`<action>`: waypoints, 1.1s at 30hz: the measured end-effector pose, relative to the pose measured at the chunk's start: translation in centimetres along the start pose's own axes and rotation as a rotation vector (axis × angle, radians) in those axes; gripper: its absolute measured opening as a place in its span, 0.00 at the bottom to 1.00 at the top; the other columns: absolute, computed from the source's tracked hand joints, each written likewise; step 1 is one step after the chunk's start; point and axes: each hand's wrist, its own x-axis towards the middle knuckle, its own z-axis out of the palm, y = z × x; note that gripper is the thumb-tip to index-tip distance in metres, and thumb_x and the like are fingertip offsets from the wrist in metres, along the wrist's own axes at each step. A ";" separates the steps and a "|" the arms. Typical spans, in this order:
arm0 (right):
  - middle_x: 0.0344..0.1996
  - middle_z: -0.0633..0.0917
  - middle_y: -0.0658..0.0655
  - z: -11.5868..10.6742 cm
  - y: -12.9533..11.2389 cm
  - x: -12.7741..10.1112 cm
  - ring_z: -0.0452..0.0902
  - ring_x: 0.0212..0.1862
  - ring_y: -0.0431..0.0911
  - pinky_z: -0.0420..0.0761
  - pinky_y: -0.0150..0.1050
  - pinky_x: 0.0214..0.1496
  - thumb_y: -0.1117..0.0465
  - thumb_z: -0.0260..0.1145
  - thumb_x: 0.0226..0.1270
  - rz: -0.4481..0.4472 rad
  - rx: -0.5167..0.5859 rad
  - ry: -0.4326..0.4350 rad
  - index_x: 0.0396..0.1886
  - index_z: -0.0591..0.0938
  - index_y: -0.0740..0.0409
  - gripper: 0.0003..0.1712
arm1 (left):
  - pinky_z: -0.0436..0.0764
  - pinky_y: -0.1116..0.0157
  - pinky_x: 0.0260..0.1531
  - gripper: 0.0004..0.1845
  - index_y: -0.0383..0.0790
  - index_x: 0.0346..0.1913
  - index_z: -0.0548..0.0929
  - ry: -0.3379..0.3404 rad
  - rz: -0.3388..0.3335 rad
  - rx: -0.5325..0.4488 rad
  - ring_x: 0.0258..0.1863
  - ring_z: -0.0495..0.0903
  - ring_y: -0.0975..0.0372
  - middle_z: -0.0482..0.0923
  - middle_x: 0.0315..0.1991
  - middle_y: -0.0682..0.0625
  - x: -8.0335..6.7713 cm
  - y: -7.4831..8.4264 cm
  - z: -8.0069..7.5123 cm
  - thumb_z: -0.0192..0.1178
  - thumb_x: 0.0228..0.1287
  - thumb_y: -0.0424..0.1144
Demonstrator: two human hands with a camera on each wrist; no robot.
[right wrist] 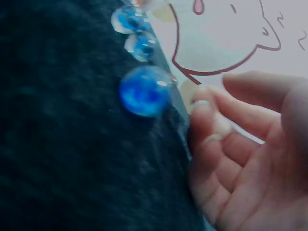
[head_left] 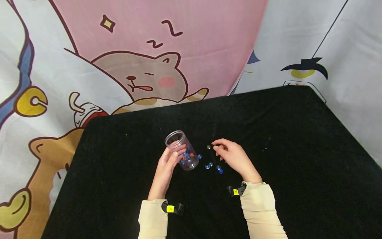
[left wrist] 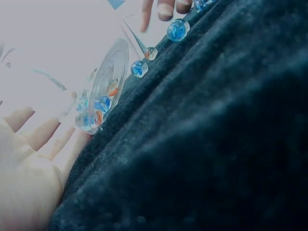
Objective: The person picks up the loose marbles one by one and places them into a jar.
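- Gripping the clear jar low on its wall, the left hand tilts it on the black cloth, mouth up and away.
- Right hand, fingers loosely curled, holds nothing; its fingertips sit by one marble.
- Loose marbles lie between hands: likely glass, hard, slick, prone to roll; pinch from above.
- Jar holds several blue and orange marbles.

Staged recording corner, black velvet-covered table, cartoon animal bedsheet backdrop hung behind
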 end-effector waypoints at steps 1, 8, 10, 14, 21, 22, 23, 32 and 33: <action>0.26 0.79 0.49 0.2 0.0 0.0 0.74 0.25 0.43 0.72 0.38 0.29 0.53 0.55 0.65 0.006 -0.022 -0.011 0.48 0.77 0.49 0.14 | 0.62 0.53 0.58 0.20 0.41 0.62 0.63 0.000 -0.001 -0.004 0.57 0.66 0.48 0.66 0.58 0.37 0.0 0.0 0.0 0.44 0.68 0.39; 0.22 0.75 0.46 1.5 -0.7 -0.1 0.69 0.20 0.42 0.67 0.38 0.21 0.50 0.54 0.64 0.035 -0.214 0.000 0.49 0.77 0.47 0.16 | 0.63 0.53 0.57 0.20 0.45 0.61 0.65 0.015 -0.025 0.053 0.56 0.68 0.51 0.70 0.56 0.42 -0.2 0.1 0.1 0.47 0.67 0.41; 0.21 0.75 0.46 1.6 -1.0 -0.1 0.68 0.19 0.42 0.66 0.38 0.20 0.50 0.54 0.64 0.033 -0.253 0.001 0.49 0.77 0.46 0.16 | 0.63 0.53 0.57 0.21 0.46 0.61 0.65 0.023 -0.033 0.079 0.56 0.69 0.53 0.71 0.55 0.44 -0.2 0.1 0.2 0.48 0.66 0.42; 0.21 0.73 0.46 1.8 -1.2 -0.2 0.68 0.20 0.41 0.67 0.37 0.20 0.50 0.56 0.63 0.012 -0.314 -0.037 0.53 0.75 0.44 0.18 | 0.62 0.53 0.57 0.22 0.45 0.61 0.65 0.030 -0.046 0.104 0.56 0.70 0.53 0.72 0.55 0.44 -0.2 0.1 0.2 0.50 0.65 0.43; 0.21 0.72 0.47 2.0 -1.3 -0.2 0.66 0.21 0.41 0.66 0.36 0.20 0.52 0.60 0.60 -0.032 -0.371 -0.024 0.43 0.79 0.45 0.12 | 0.60 0.50 0.57 0.21 0.43 0.63 0.64 0.008 -0.079 0.123 0.56 0.68 0.52 0.69 0.56 0.40 -0.1 0.5 0.1 0.47 0.66 0.36; 0.21 0.72 0.47 2.1 -1.3 -0.1 0.66 0.21 0.41 0.67 0.36 0.20 0.52 0.61 0.60 -0.032 -0.370 -0.017 0.41 0.79 0.45 0.10 | 0.60 0.50 0.57 0.21 0.43 0.63 0.64 0.005 -0.080 0.124 0.57 0.68 0.52 0.69 0.56 0.40 -0.1 0.5 0.1 0.46 0.67 0.35; 0.21 0.71 0.47 2.1 -1.3 -0.1 0.66 0.21 0.41 0.67 0.36 0.21 0.53 0.62 0.59 -0.025 -0.368 -0.014 0.40 0.79 0.46 0.09 | 0.60 0.51 0.57 0.21 0.42 0.63 0.64 0.006 -0.080 0.124 0.57 0.68 0.52 0.69 0.56 0.40 -0.1 0.5 0.1 0.46 0.67 0.34; 0.22 0.73 0.47 2.1 -1.2 -0.1 0.68 0.23 0.42 0.69 0.36 0.24 0.52 0.63 0.58 0.011 -0.292 -0.013 0.36 0.79 0.47 0.08 | 0.63 0.53 0.57 0.24 0.42 0.62 0.65 -0.016 -0.062 0.136 0.57 0.68 0.57 0.71 0.55 0.47 -0.3 0.1 -0.1 0.52 0.63 0.35; 0.23 0.74 0.47 2.1 -1.1 0.0 0.69 0.23 0.42 0.69 0.36 0.25 0.51 0.62 0.58 0.011 -0.266 -0.003 0.35 0.78 0.47 0.08 | 0.63 0.52 0.56 0.24 0.41 0.62 0.64 -0.030 -0.055 0.133 0.57 0.68 0.57 0.71 0.56 0.47 -0.3 0.1 -0.1 0.52 0.62 0.33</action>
